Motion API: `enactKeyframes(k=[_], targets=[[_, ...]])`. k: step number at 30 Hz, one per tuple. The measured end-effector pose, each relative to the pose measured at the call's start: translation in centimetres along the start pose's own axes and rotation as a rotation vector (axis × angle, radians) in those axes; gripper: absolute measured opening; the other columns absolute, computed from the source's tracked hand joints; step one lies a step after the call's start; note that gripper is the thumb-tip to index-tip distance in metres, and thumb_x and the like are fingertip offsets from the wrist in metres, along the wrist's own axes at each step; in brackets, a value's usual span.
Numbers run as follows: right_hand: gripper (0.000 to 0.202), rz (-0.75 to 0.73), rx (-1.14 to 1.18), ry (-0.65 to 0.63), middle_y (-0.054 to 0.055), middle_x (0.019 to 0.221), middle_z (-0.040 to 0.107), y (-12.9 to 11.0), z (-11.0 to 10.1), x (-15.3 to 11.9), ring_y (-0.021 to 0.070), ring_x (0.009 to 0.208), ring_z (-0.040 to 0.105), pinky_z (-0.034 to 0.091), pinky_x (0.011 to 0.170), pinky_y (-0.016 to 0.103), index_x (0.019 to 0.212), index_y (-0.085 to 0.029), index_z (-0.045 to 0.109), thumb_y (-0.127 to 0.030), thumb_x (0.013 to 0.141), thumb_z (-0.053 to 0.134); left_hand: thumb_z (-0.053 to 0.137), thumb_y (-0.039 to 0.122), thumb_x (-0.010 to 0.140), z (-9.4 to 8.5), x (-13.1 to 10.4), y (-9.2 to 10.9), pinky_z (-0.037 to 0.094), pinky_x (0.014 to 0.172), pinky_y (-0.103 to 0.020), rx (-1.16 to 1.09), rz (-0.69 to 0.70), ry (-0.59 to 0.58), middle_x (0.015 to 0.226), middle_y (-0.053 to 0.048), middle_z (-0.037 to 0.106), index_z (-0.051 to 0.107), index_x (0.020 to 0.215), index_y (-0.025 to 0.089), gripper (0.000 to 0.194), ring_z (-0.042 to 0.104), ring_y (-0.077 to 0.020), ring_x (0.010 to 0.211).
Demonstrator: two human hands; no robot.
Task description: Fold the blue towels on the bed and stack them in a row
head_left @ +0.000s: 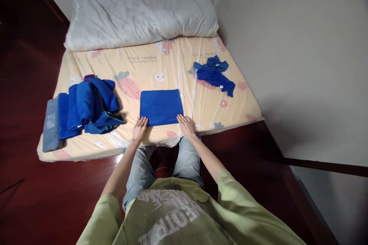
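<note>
A blue towel [161, 105] lies spread as a flat rectangle on the bed in front of me, its near edge towards my body. At its near left corner, my left hand [140, 128] has its fingers over the cloth, closed on the corner. My right hand [186, 125] grips the near right corner in the same way. Both thumbs are mostly hidden. A small white tag shows at the towel's right edge.
Folded and bunched blue towels [86, 107] are piled at the left, beside a folded grey towel [52, 126]. Crumpled blue cloths [214, 74] lie at the right. A white quilt [140, 7] covers the bed's [161, 63] far end. A wall [293, 46] runs along the right.
</note>
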State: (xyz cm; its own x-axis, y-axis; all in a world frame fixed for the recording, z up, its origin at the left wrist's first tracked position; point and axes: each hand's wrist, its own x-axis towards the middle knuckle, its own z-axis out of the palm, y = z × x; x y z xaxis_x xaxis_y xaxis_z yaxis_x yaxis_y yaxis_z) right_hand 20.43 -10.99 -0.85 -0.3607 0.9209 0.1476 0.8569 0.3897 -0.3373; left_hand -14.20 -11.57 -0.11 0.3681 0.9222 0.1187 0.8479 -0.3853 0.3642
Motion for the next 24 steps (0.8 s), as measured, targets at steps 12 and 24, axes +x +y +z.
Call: enactKeyframes(k=[12,24], targets=[[0.064,-0.082,-0.019,-0.005,0.012,0.154,0.054,-0.3,-0.8,-3.8,0.0234,0.148,0.047,0.039,0.126,0.047,0.147,-0.013,0.059,0.006,0.09,0.037,0.029,0.009,0.096,-0.2,-4.0,1.2,0.032,0.128,-0.053,0.044,0.03,-0.04,0.156,-0.021,0.049,0.052,0.15,0.008,0.059,0.041,-0.0305,0.151],[0.056,-0.011,0.268,0.044,0.01,0.143,0.066,-1.6,-1.5,-7.9,0.0246,0.139,0.058,0.047,0.118,0.047,0.141,-0.02,0.066,-0.003,0.093,0.042,0.035,0.011,0.09,0.7,-9.1,1.8,0.031,0.128,-0.052,-0.25,-0.069,0.02,0.153,-0.013,0.055,0.056,0.147,0.014,0.061,0.049,-0.0261,0.146]])
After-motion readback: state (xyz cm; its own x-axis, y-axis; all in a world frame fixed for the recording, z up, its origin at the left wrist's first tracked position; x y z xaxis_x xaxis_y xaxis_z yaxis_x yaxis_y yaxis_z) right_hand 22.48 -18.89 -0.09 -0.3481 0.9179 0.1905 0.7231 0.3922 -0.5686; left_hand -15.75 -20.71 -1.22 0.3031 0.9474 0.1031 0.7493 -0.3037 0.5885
